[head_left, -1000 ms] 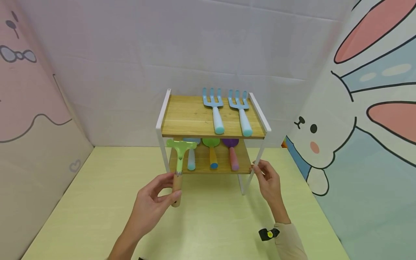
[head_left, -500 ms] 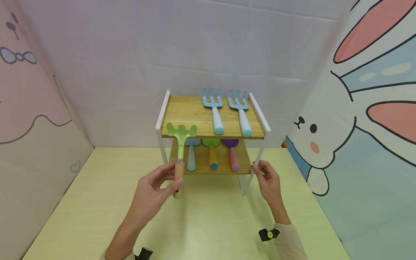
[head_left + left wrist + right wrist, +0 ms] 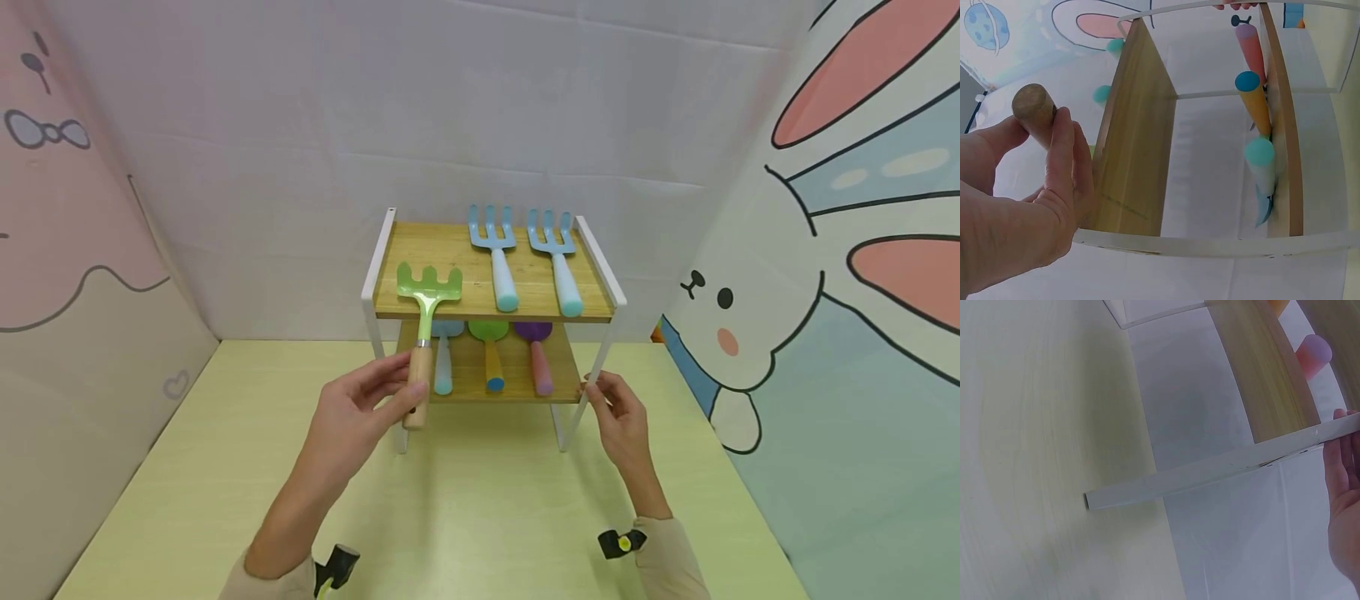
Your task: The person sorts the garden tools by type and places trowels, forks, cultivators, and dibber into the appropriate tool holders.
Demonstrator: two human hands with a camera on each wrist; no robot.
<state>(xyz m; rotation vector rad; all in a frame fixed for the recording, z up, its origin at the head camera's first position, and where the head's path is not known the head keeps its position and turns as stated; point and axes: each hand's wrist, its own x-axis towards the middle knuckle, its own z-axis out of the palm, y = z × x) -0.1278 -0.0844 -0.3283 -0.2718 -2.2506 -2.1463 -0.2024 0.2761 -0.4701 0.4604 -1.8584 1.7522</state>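
My left hand (image 3: 356, 408) pinches the wooden handle of a green hand rake (image 3: 426, 296) between thumb and fingers. Its prongs point up and away, overlapping the left front of the upper shelf in the head view. In the left wrist view the butt of the wooden handle (image 3: 1034, 106) shows beside the fingers. A two-tier rack (image 3: 600, 262) with white metal sides and wooden shelves stands ahead. At the rack's right front leg, my right hand (image 3: 621, 421) grips the white metal at lower-shelf height; the right wrist view shows fingers (image 3: 1341, 469) against that white bar.
Two light-blue hand forks (image 3: 504, 279) (image 3: 566, 283) lie on the upper shelf's right half. The lower shelf bears tools with a pale-blue handle (image 3: 443, 371), a yellow handle (image 3: 492, 367) and a pink handle (image 3: 541, 371). A pale wood-look table (image 3: 495, 517) lies below.
My left hand has raised the green hand rake and moved it slightly right, so its head now overlaps the upper shelf instead of the lower one. The right hand stays at the leg.
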